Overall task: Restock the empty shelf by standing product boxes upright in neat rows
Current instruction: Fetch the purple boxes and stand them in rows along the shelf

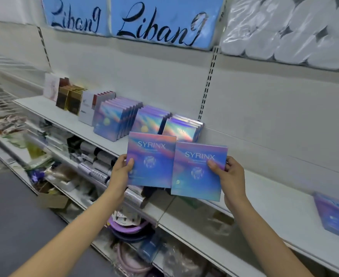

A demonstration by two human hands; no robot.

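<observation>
My left hand [122, 170] grips a flat blue-purple SYRINX box [152, 156] by its left edge. Beside it, my right hand [229, 174] holds a second SYRINX box [196, 176] by its right edge. Both boxes are upright in the air, in front of the white shelf [264, 196], and the second overlaps the first a little. Behind them, three rows of the same iridescent boxes [150, 120] stand upright on the shelf. One more blue box [336, 214] lies at the far right of the shelf.
Gold and white product boxes [72, 98] stand further left on the same shelf. Blue Libang packs [160, 19] and wrapped paper rolls [296, 31] fill the shelf above. Lower shelves hold mixed goods and purple basins [128, 226]. The grey aisle floor [14, 206] lies at left.
</observation>
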